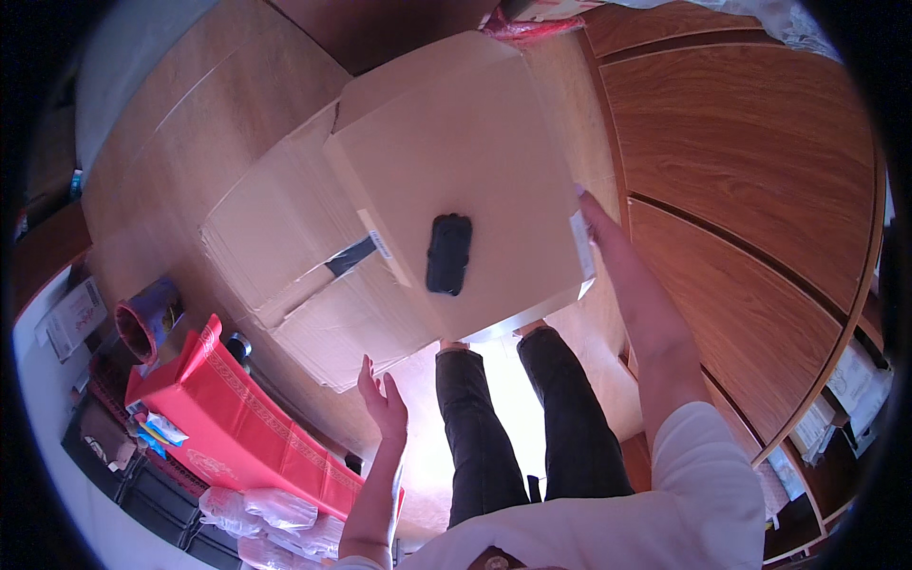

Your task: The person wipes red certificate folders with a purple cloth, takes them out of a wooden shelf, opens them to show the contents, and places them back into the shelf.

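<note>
A large cardboard box (470, 157) fills the middle of the view, its broad face turned up. On that face is a black oblong piece (449, 254) with notched edges; I cannot tell what it is. My right hand (600, 221) grips the box's right edge beside a white label (582, 246), its fingers partly hidden. My left hand (385, 406) is in the air below and left of the box, fingers apart and nothing in them. Partly beneath the box, a second cardboard piece (278, 221) shows creased flaps and a strip of black tape (350, 256).
Wooden cabinet doors (741, 178) stand close on the right. To the left are a red fabric-covered box (263, 427), a purple cylindrical container (148, 317) and clear plastic bags (278, 516). My legs (470, 427) stand just below the box on the wood-look floor (178, 185).
</note>
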A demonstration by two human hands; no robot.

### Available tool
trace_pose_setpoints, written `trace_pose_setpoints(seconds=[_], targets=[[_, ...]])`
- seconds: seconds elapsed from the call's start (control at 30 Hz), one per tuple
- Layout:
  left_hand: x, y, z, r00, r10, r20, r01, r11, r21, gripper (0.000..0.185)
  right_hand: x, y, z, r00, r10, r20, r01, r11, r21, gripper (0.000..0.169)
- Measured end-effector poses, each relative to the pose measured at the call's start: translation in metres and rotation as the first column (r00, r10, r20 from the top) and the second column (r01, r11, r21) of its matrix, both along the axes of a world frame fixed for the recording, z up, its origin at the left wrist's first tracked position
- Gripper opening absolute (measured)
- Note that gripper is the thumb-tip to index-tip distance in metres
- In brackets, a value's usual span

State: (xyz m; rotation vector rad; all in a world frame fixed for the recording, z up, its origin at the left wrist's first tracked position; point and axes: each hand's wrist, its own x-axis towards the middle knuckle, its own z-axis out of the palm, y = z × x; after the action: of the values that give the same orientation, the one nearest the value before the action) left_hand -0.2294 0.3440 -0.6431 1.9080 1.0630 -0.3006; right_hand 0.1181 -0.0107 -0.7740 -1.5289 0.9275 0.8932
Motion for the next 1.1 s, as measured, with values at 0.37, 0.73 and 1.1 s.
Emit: trace_pose_setpoints(seconds=[0.37, 0.73, 1.1], targets=[[-0.023, -0.017, 0.034, 0.972, 0.219, -0.089, -0.229, 0.966, -0.122, 0.045, -0.108, 0.163, -0.032, 0.872, 0.488, 0.044, -0.487, 0.854, 0.181, 0.033], [-0.006, -0.097, 0.150, 0.933, 0.332, -0.138, -0.360, 0.854, -0.375, 0.030, -0.199, 0.014, 0.143, 0.656, 0.750, 0.092, -0.735, 0.661, -0.153, 0.054], [0.229, -0.245, 0.365, 0.984, -0.153, -0.086, -0.007, 0.453, -0.892, 0.044, -0.111, -0.133, 0.461, 0.906, -0.391, 0.164, 0.240, 0.792, 0.562, 0.041]])
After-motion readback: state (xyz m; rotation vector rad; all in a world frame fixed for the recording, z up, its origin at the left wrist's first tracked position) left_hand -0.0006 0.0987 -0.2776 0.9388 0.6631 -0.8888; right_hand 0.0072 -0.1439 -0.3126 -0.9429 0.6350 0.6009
